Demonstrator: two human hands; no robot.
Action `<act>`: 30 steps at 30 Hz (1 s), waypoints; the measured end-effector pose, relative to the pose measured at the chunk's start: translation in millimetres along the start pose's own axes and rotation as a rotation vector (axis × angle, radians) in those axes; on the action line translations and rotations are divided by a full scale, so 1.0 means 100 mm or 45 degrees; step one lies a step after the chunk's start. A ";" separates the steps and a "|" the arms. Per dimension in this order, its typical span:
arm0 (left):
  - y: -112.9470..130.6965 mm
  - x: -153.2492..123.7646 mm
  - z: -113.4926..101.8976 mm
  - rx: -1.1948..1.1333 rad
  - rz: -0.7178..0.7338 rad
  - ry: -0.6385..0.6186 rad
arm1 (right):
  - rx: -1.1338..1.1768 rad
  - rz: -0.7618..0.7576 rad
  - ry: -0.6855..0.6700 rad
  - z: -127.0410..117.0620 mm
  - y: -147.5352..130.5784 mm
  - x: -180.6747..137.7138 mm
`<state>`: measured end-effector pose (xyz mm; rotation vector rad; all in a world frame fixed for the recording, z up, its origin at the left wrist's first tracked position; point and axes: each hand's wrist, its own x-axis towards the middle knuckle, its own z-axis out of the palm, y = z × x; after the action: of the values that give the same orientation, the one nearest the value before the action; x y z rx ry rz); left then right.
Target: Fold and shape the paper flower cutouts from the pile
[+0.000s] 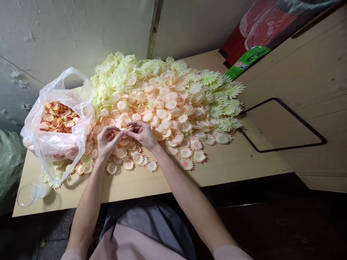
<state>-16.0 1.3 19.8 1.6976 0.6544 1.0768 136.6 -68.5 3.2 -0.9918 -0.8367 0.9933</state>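
Observation:
A wide heap of artificial flower pieces (162, 97), pale green at the back and pale pink in front, covers much of the table. Over its front left part, my left hand (108, 141) is closed in a pinch, fingers curled. My right hand (143, 136) pinches too, and the fingertips of both meet. Whatever sits between them is too small or hidden to make out. Left of my hands stands an open white plastic bag (66, 72), with red-and-yellow flower pieces (58, 115) inside. Single pink-centred pieces (187, 164) lie along the heap's front edge.
A clear glass (26, 195) is at the table's (130, 193) front left corner. On the right are a black wire frame (292, 149), a large cardboard panel (306, 90) and a green packet (248, 61). A green sack (11, 162) stands at far left; a wall is behind.

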 end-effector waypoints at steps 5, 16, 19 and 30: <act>-0.05 -0.01 -0.03 0.104 -0.045 -0.092 | 0.028 0.042 0.042 -0.01 0.02 0.01; 0.01 0.00 0.00 0.090 -0.114 -0.036 | 0.104 0.092 -0.027 -0.01 0.02 0.00; 0.02 0.00 0.00 0.104 -0.107 -0.051 | 0.086 0.071 0.004 -0.02 0.03 0.01; -0.04 0.02 -0.05 0.236 0.009 -0.129 | 0.060 0.033 -0.007 -0.01 0.00 -0.01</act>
<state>-19.2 6.1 17.4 1.9018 0.7006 0.9520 137.1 -69.3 3.1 -0.9623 -0.8028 1.0341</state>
